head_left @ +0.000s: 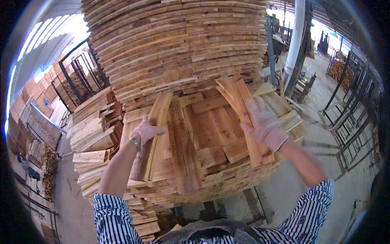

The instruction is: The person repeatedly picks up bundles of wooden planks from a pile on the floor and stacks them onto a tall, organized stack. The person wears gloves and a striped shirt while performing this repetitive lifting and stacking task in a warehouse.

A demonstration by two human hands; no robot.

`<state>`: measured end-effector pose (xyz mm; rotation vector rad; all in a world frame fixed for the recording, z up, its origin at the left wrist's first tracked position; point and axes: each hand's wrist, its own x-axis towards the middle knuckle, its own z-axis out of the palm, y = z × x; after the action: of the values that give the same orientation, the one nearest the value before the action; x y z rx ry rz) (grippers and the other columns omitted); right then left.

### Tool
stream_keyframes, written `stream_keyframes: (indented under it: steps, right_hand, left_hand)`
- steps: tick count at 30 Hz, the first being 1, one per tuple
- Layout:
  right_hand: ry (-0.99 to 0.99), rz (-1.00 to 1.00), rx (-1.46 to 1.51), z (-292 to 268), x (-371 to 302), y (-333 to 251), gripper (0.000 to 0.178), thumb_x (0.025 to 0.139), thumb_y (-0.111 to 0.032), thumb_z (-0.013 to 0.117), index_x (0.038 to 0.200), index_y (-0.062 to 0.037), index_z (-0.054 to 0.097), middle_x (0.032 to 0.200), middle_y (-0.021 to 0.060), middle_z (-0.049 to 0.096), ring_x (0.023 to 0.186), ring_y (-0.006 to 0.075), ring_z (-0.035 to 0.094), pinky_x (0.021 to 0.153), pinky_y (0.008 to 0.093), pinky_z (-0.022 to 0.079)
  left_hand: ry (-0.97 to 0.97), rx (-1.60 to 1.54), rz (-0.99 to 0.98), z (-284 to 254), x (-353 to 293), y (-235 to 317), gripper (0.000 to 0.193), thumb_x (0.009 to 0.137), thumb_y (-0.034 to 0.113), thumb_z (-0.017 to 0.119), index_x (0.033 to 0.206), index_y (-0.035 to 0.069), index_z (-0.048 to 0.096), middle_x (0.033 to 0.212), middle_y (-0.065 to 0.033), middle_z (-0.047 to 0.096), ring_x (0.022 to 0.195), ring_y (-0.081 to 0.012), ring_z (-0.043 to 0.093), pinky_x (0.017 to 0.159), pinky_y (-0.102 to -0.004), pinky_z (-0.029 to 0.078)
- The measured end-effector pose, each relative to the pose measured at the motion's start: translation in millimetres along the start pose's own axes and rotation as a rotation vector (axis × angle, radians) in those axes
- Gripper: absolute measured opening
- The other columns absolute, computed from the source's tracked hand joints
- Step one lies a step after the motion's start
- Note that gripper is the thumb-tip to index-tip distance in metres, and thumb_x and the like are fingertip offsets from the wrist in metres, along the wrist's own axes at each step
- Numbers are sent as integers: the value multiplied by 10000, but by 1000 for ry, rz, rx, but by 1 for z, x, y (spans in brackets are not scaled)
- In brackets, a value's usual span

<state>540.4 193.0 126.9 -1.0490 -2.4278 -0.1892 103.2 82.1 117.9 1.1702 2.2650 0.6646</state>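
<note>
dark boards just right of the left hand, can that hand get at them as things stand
Probably yes: the dark boards lie close beside the left hand, with nothing seen on top of them. Only the pale board by its thumb lies partly between.

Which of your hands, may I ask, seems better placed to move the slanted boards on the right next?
The right hand, I'd judge: it touches those boards, whereas the left hand is at separate boards farther left.
</note>
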Motion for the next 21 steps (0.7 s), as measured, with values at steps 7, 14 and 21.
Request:
stream_keyframes:
  steps: [7,14,21]
  right_hand:
    - [-542,239,453,63,46,-174,1002,850,-639,648,1560,-37,278,1589,337,254,1441,497,349,1156,499,375]
    - [-674,357,329,117,89,-232,1061,785,-625,698,1565,-68,242,1493,317,343,1356,461,458,1121,497,407]
    - [-689,248,332,141,106,-274,1031,801,-566,676,1578,-59,226,1486,346,370,1348,480,449,1111,495,417]
  left_hand:
    - [147,277,-191,35,14,-24,905,774,372,822,1485,56,358,1417,-247,528,1276,-438,570,1037,-481,506]
    - [176,269,-198,-31,-15,-70,1095,731,551,796,1534,-19,318,1408,-255,562,1281,-346,589,1083,-401,472]
    - [301,386,-292,-20,-2,-122,770,990,595,496,1504,32,391,1440,-271,499,1335,-394,508,1086,-477,455]
